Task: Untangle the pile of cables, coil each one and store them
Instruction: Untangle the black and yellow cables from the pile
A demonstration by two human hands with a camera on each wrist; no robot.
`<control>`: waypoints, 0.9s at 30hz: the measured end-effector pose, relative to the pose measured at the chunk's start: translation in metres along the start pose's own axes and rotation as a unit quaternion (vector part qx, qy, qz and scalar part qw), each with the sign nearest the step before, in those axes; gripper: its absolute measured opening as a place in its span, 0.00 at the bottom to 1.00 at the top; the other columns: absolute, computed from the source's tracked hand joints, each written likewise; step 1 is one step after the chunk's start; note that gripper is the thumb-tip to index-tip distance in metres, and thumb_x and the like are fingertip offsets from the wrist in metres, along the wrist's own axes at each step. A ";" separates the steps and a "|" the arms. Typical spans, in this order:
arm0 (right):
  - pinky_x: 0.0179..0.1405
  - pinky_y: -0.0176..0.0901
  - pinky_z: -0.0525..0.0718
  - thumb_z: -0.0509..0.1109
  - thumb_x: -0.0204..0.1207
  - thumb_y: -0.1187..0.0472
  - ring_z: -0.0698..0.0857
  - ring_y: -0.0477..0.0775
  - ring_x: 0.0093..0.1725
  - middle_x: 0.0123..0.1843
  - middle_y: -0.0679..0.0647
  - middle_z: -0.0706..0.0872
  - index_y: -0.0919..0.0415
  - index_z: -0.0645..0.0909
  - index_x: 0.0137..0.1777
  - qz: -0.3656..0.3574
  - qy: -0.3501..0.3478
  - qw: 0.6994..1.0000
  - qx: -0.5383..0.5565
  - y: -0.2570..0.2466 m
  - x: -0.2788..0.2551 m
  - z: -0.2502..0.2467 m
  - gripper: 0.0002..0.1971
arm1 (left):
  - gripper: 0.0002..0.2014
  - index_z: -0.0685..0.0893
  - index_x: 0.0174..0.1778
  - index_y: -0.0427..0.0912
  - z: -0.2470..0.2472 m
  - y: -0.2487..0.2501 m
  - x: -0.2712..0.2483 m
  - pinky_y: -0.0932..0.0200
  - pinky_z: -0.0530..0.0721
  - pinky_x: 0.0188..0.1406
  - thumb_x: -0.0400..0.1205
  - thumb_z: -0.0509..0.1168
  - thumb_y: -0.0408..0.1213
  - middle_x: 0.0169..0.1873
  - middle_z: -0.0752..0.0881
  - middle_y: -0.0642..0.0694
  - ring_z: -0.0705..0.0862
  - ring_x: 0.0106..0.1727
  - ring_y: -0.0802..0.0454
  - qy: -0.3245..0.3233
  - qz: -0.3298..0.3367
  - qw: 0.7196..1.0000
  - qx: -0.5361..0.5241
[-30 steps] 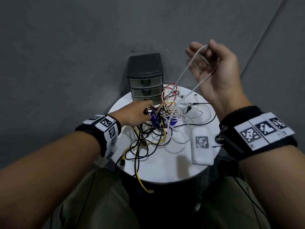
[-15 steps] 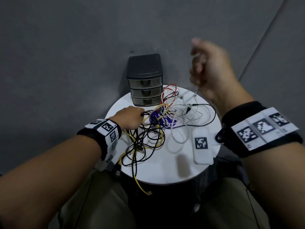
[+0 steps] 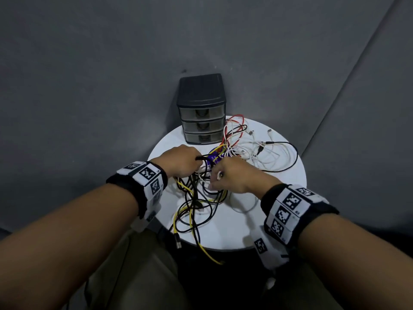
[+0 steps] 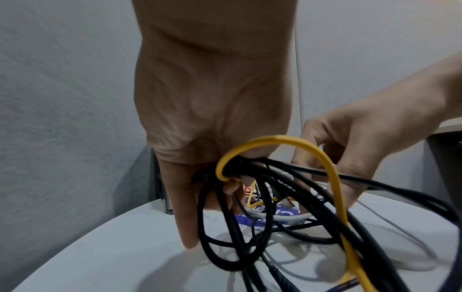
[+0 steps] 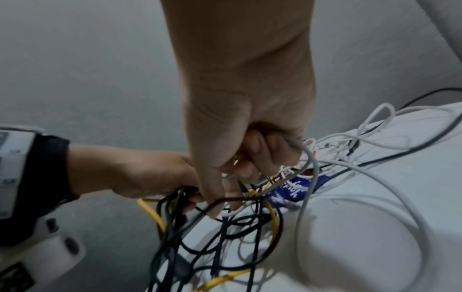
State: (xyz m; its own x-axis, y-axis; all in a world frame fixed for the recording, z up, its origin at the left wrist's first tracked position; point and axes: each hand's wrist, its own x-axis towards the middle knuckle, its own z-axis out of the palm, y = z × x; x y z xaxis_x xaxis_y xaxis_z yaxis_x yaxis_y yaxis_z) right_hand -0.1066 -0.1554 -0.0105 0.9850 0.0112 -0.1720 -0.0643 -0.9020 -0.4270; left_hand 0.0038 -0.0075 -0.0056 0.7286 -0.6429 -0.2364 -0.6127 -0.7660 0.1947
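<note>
A tangle of black, yellow, white and red cables (image 3: pixel 201 198) lies on a round white table (image 3: pixel 279 220). My left hand (image 3: pixel 185 162) is on the pile's left side, fingers curled round a bunch of black cables (image 4: pixel 250 227), with a yellow cable (image 4: pixel 325 158) looped over them. My right hand (image 3: pixel 223 175) is just right of it, fingers curled round a grey-white cable (image 5: pixel 310 168) that loops down onto the table. In the right wrist view the right hand (image 5: pixel 250 158) hangs over the left hand (image 5: pixel 150 177). A blue-purple printed tag (image 3: pixel 213 158) lies under the tangle.
A black three-drawer unit (image 3: pixel 202 108), drawers closed, stands at the table's back edge. Loose white and black cables (image 3: pixel 268 153) spread over the back right. A yellow cable (image 3: pixel 207 253) and a black USB plug (image 3: pixel 178 242) hang over the front edge above my lap.
My right hand has dropped from head height, where it held the white cable up, down to the pile beside the left hand. The left hand stayed on the black cables.
</note>
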 end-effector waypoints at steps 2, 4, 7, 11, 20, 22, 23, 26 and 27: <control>0.47 0.47 0.85 0.80 0.69 0.48 0.85 0.54 0.47 0.44 0.50 0.88 0.51 0.88 0.43 0.014 -0.008 0.999 -0.036 0.002 0.000 0.006 0.09 | 0.14 0.83 0.43 0.45 0.002 -0.003 0.001 0.53 0.74 0.38 0.89 0.57 0.46 0.37 0.81 0.46 0.81 0.42 0.43 -0.002 -0.003 1.000 0.001; 0.48 0.49 0.87 0.78 0.71 0.49 0.85 0.57 0.49 0.46 0.51 0.87 0.50 0.87 0.46 0.031 -0.006 0.996 -0.087 0.005 0.003 0.009 0.08 | 0.15 0.82 0.41 0.45 0.003 -0.003 0.002 0.54 0.73 0.37 0.89 0.56 0.45 0.36 0.80 0.47 0.81 0.42 0.42 0.001 -0.002 1.000 0.004; 0.41 0.44 0.83 0.78 0.75 0.56 0.86 0.46 0.41 0.37 0.46 0.88 0.52 0.91 0.43 -0.030 0.031 0.999 0.031 0.003 0.002 0.003 0.02 | 0.16 0.75 0.34 0.49 0.004 -0.002 0.004 0.53 0.74 0.39 0.89 0.56 0.44 0.37 0.79 0.46 0.80 0.43 0.40 0.007 -0.004 1.000 0.022; 0.29 0.28 0.76 0.74 0.78 0.68 0.80 0.36 0.26 0.26 0.40 0.85 0.68 0.88 0.42 -0.059 0.152 0.929 0.333 -0.011 -0.009 -0.040 0.04 | 0.12 0.79 0.45 0.44 0.006 -0.009 0.004 0.52 0.77 0.44 0.90 0.56 0.44 0.46 0.80 0.43 0.80 0.45 0.39 0.023 -0.019 0.999 0.044; 0.34 0.45 0.66 0.65 0.71 0.57 0.70 0.51 0.31 0.30 0.52 0.73 0.65 0.79 0.35 0.005 0.310 0.892 0.328 0.002 -0.014 -0.098 0.10 | 0.17 0.73 0.33 0.46 0.007 -0.018 0.006 0.53 0.76 0.41 0.89 0.55 0.43 0.39 0.79 0.45 0.80 0.43 0.41 0.012 -0.036 0.999 0.030; 0.40 0.43 0.68 0.66 0.76 0.56 0.74 0.49 0.37 0.38 0.50 0.78 0.59 0.81 0.39 0.016 0.265 0.921 0.285 0.008 -0.012 -0.087 0.08 | 0.17 0.73 0.33 0.46 0.006 -0.016 0.005 0.53 0.76 0.41 0.89 0.55 0.43 0.40 0.80 0.45 0.81 0.43 0.40 0.016 -0.041 0.999 0.032; 0.42 0.41 0.70 0.67 0.78 0.56 0.75 0.48 0.43 0.45 0.51 0.78 0.57 0.81 0.41 0.017 0.241 0.930 0.277 0.010 -0.011 -0.080 0.07 | 0.16 0.74 0.35 0.46 0.006 -0.014 0.004 0.53 0.76 0.41 0.89 0.55 0.44 0.41 0.80 0.44 0.81 0.44 0.40 0.017 -0.042 0.998 0.035; 0.45 0.27 0.70 0.69 0.82 0.62 0.76 0.45 0.49 0.51 0.52 0.73 0.60 0.84 0.45 0.013 0.184 0.947 0.263 0.010 -0.007 -0.061 0.05 | 0.12 0.78 0.42 0.45 0.005 -0.011 0.003 0.53 0.76 0.44 0.88 0.56 0.45 0.45 0.79 0.44 0.80 0.46 0.39 0.025 -0.045 0.998 0.047; 0.44 0.27 0.71 0.70 0.81 0.64 0.76 0.43 0.48 0.50 0.50 0.73 0.61 0.84 0.44 0.012 0.169 0.950 0.262 0.010 -0.005 -0.055 0.05 | 0.12 0.79 0.43 0.45 0.005 -0.011 0.003 0.52 0.76 0.44 0.88 0.56 0.45 0.46 0.79 0.44 0.80 0.47 0.39 0.026 -0.044 0.997 0.051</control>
State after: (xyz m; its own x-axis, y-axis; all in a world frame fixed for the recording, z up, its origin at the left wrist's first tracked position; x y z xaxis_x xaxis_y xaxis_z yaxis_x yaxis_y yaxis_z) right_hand -0.1029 -0.1887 0.0348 0.9715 -0.2264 0.0696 -0.0716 -0.5606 -0.8250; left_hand 0.0105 -0.0011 -0.0132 0.7947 -0.5741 -0.1974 -0.5711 -0.8172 0.0776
